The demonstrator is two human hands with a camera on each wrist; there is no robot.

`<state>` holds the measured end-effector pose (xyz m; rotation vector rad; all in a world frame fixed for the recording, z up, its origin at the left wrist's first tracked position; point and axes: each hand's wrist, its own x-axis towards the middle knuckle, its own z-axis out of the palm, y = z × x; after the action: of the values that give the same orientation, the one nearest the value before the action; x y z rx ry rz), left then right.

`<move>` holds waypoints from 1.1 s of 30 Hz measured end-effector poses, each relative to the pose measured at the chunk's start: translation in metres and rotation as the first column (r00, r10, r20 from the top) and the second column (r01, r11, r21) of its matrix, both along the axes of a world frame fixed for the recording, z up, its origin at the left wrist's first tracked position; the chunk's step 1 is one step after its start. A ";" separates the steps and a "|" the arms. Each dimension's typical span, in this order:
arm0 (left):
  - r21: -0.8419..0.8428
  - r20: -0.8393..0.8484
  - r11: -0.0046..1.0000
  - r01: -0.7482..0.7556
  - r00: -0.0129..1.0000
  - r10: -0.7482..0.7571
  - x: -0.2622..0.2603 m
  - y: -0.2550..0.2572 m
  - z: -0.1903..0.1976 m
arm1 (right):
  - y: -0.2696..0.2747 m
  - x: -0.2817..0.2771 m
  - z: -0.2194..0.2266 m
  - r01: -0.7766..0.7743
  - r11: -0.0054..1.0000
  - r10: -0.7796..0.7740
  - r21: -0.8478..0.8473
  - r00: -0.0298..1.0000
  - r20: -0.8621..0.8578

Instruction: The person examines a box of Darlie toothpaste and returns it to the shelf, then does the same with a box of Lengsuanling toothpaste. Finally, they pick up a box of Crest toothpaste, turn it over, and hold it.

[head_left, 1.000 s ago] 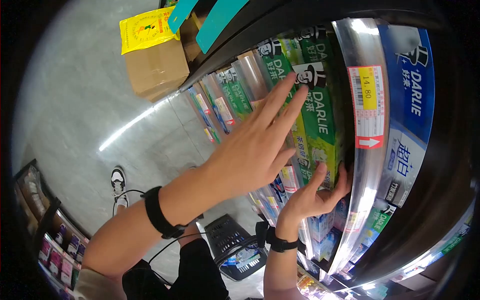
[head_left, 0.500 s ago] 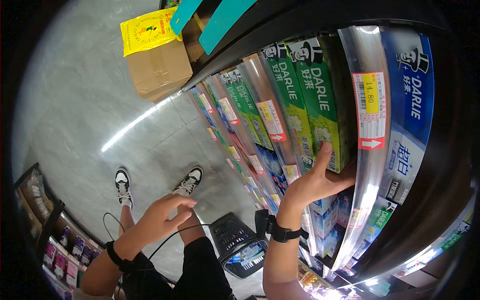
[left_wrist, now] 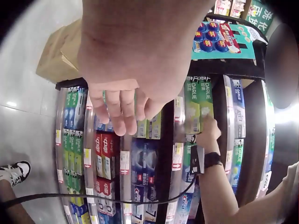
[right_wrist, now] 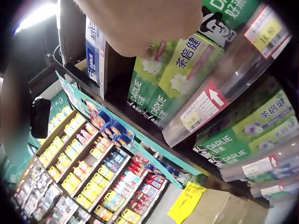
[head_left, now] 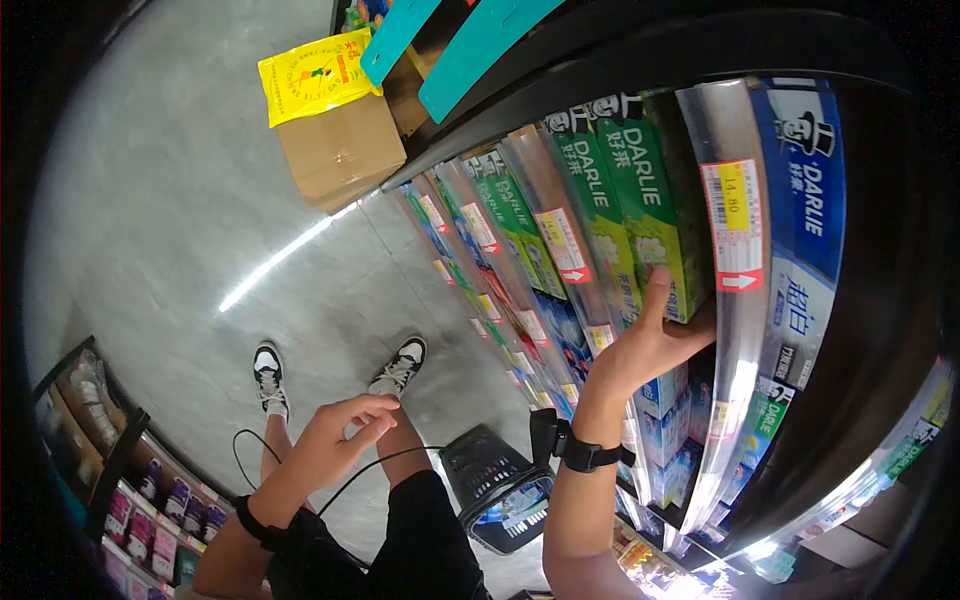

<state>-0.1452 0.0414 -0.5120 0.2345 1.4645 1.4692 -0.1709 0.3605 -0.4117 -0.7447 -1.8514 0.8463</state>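
In the head view two upright green DARLIE boxes (head_left: pixel 632 170) stand side by side on the shelf. My right hand (head_left: pixel 640 355) grips the lower end of the right-hand one, thumb on its printed front, the other fingers mostly hidden behind its edge. The left wrist view has the same hand (left_wrist: pixel 209 133) at the bottom of the green boxes (left_wrist: pixel 200 105). Away from the shelf, my left hand (head_left: pixel 335 440) hangs over the floor with loosely bent fingers, holding nothing. Close up in the right wrist view, the back of my right hand (right_wrist: pixel 145 23) covers part of the green boxes (right_wrist: pixel 180 77).
Clear price rails (head_left: pixel 735 230) run along the shelf edges. Blue DARLIE boxes (head_left: pixel 808 210) sit to the right. A black basket (head_left: pixel 480 465) with packages is near my legs. At the upper left, a yellow bag (head_left: pixel 318 78) lies on a cardboard box (head_left: pixel 340 150).
My left hand has let go of the upper green box and drawn back over the floor. My right thumb stays on the box front. The view has shifted slightly.
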 end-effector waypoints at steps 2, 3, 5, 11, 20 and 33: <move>-0.006 0.004 1.000 -0.012 1.000 0.012 -0.005 -0.005 0.008 | 0.001 0.004 0.001 -0.033 0.996 0.031 -0.082 0.999 -0.031; -0.013 0.005 1.000 -0.013 1.000 0.013 -0.008 -0.010 0.013 | 0.002 0.007 0.002 -0.045 0.996 0.042 -0.083 0.998 -0.041; -0.025 0.028 0.999 -0.046 0.999 0.046 -0.007 -0.021 0.018 | 0.000 0.018 0.004 -0.043 0.994 0.036 -0.100 0.997 -0.071; -0.069 0.013 0.997 0.022 1.000 -0.021 -0.025 -0.076 0.072 | -0.040 0.097 0.024 0.011 0.952 0.027 -0.306 0.992 0.120; -0.405 -0.580 0.894 0.192 0.702 -0.414 -0.088 -0.170 0.156 | -0.147 0.355 0.015 0.144 0.636 0.634 -0.758 0.463 0.619; -0.756 0.280 0.222 0.616 0.611 -0.741 -0.092 -0.286 -0.029 | -0.420 0.701 0.021 0.788 0.022 -0.170 -0.615 0.609 0.774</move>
<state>-0.2369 -0.2443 -0.5411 0.3573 1.6680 -0.0523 0.5306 -0.0595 -0.3903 -2.5536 -0.9315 1.3229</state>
